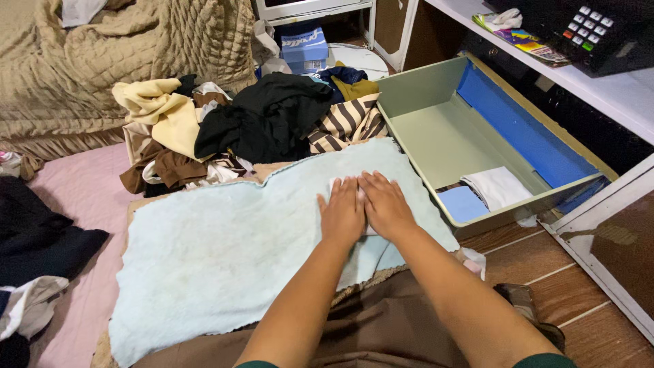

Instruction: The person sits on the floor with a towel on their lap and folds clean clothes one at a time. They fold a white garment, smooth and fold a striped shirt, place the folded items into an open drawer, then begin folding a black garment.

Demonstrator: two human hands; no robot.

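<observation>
Both forearms reach in from 6 o'clock; left hand (342,212) and right hand (385,204) lie flat, fingers extended, gripping nothing, side by side pressing a small white cloth (334,184) on the pale blue towel (225,252) at centre. Step looks like smoothing or folding; next move likely needs a pinch at an edge. Clothes pile (252,126) at 11 o'clock, blue-and-white box (304,46) at 12, green drawer (443,136) holding folded pieces at 2, bright flat packet (524,39) on the shelf.

Clothes pile (259,123) ahead — drawer (436,136) rightward.
</observation>
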